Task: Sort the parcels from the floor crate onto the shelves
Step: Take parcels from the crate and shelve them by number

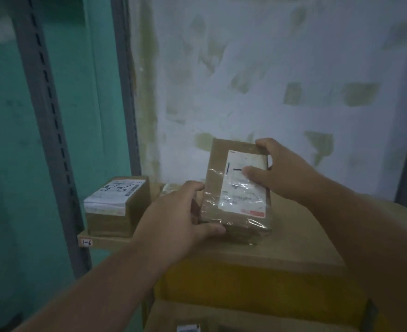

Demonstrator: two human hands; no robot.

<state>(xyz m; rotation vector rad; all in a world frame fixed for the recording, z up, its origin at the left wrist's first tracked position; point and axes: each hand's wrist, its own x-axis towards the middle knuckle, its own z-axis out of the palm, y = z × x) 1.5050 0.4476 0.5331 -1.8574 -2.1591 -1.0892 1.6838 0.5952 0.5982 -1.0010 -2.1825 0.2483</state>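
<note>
Right hand point(277, 172): thumb lies flat on the white label point(243, 183), fingers curl over the far top corner of the taped parcel point(237, 190). That's a clamp across the upper end, thumb on the face, fingers behind. Left hand point(181, 212): thumb runs along the parcel's near bottom edge, fingers wrap round its left side, mostly hidden behind the hand, so I can't tell how spread they are. Both hands grip it; neither is just resting.

Parcel itself: brown, wrapped in clear tape, label facing up, sitting on or just above the top of a big carton point(281, 238). Contact underneath isn't visible, can't tell if weight is already down. Two-hand hold looks like squaring it up so the label stays readable from the front.

Left of the parcel: smaller labelled box point(116, 207) on the shelf board point(106, 242), near but apart. Shelf tag "1-6" point(87, 242) is on the board's edge, further left and lower. Slotted grey upright point(51, 130) stands left of that. Patchy wall point(281, 68) is behind the parcel.

Judgement: placing step, nearly done. Next is letting go without skewing it.
</note>
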